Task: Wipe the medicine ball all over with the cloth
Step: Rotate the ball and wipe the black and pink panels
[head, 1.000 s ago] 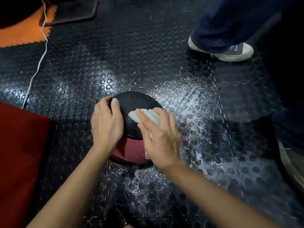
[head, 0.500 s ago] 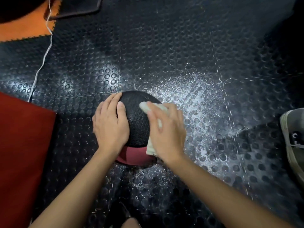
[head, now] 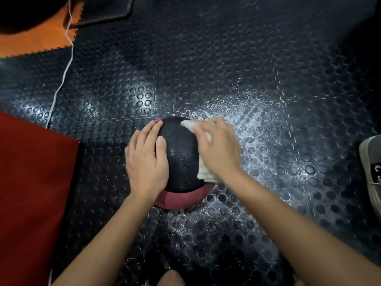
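Note:
A black and dark-red medicine ball (head: 181,162) sits on the studded black rubber floor in the middle of the view. My left hand (head: 145,159) lies flat on the ball's left side, fingers straight. A white cloth (head: 203,172) is spread over the ball's right side, and my right hand (head: 217,149) presses it against the ball. Cloth edges show above my fingers and below my palm. The ball's right flank is hidden under that hand.
White wet speckles cover the floor (head: 257,124) right of the ball. A red mat (head: 31,193) lies at the left, an orange mat (head: 35,40) at the top left, with a white cord (head: 61,83) running between. Someone's grey shoe (head: 371,168) stands at the right edge.
My right hand slid the cloth from the ball's top toward its right side. The ball turned so more black shows. Another person's shoe left the top and one now stands at right.

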Available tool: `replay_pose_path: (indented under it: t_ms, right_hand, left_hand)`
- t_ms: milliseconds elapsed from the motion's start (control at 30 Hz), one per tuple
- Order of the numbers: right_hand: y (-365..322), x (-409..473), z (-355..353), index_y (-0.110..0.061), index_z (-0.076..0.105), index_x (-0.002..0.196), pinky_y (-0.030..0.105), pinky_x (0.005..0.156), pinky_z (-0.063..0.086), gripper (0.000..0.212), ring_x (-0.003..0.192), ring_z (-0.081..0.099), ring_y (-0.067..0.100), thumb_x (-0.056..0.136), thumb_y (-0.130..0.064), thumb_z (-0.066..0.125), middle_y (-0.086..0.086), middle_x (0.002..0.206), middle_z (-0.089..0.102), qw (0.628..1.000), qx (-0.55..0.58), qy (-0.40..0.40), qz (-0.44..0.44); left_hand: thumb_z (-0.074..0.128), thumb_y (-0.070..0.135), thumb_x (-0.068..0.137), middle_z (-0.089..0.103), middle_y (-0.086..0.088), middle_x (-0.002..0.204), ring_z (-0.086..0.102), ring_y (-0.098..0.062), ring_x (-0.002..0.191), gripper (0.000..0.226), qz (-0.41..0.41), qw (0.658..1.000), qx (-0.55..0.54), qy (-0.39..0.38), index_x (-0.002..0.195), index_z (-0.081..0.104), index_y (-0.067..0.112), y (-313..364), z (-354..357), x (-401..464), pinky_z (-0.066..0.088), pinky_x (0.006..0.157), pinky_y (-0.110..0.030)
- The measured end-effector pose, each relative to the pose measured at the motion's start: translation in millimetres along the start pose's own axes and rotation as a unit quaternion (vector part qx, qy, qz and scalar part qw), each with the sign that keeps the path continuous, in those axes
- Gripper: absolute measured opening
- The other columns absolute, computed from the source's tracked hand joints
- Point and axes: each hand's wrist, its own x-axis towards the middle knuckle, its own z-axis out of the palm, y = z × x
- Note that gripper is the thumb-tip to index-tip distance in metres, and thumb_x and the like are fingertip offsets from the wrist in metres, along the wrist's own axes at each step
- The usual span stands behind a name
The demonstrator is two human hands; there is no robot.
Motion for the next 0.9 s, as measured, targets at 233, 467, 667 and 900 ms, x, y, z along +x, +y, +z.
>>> replay_pose_path:
  t_ms: [233, 467, 667, 900]
  right_hand:
    - [-12.4, 6.0, -2.2, -0.041, 0.061, 0.120, 0.023, 0.062, 0.034, 0.030, 0.092, 0.042, 0.008, 0.098, -0.048, 0.041, -0.011, 0.105, 0.049, 0.998, -0.043, -0.012, -0.041]
    - [-7.4, 51.0, -8.7, -0.031, 0.070, 0.099, 0.018, 0.053, 0.033, 0.027, 0.067, 0.051, 0.008, 0.098, -0.038, 0.044, -0.009, 0.101, 0.066, 0.992, -0.017, -0.101, 0.068]
    - [-33.3, 30.1, -5.1, -0.041, 0.063, 0.115, 0.026, 0.066, 0.031, 0.028, 0.093, 0.047, 0.012, 0.098, -0.045, 0.041, -0.007, 0.103, 0.054, 0.990, -0.085, -0.069, -0.085]
    - [-35.4, 49.8, -8.5, -0.038, 0.068, 0.107, 0.028, 0.074, 0.036, 0.026, 0.102, 0.054, 0.016, 0.097, -0.040, 0.044, -0.008, 0.109, 0.061, 0.989, -0.094, -0.106, -0.039]
  left_hand:
    - [0.015, 0.045, 0.095, 0.045, 0.007, 0.149, 0.035, -0.022, 0.141, 0.063, 0.028, 0.999, 0.023, -0.007, 0.143, 0.048, 0.024, 3.5, 3.2, 6.8, 0.022, 0.118, -0.045]
    - [0.018, 0.045, 0.095, 0.045, 0.007, 0.149, 0.033, -0.023, 0.141, 0.061, 0.036, 0.999, 0.021, 0.003, 0.142, 0.049, 0.023, 6.0, 3.1, -2.3, 0.022, 0.118, -0.044]
    - [0.017, 0.044, 0.096, 0.044, 0.005, 0.149, 0.034, -0.022, 0.141, 0.062, 0.040, 0.999, 0.032, -0.006, 0.145, 0.046, 0.021, -0.6, 1.5, 1.1, 0.021, 0.119, -0.043]
    - [0.015, 0.047, 0.093, 0.045, 0.005, 0.149, 0.033, -0.022, 0.141, 0.065, 0.017, 0.999, 0.038, 0.005, 0.144, 0.046, 0.021, 10.0, 5.3, 4.2, 0.022, 0.118, -0.043]
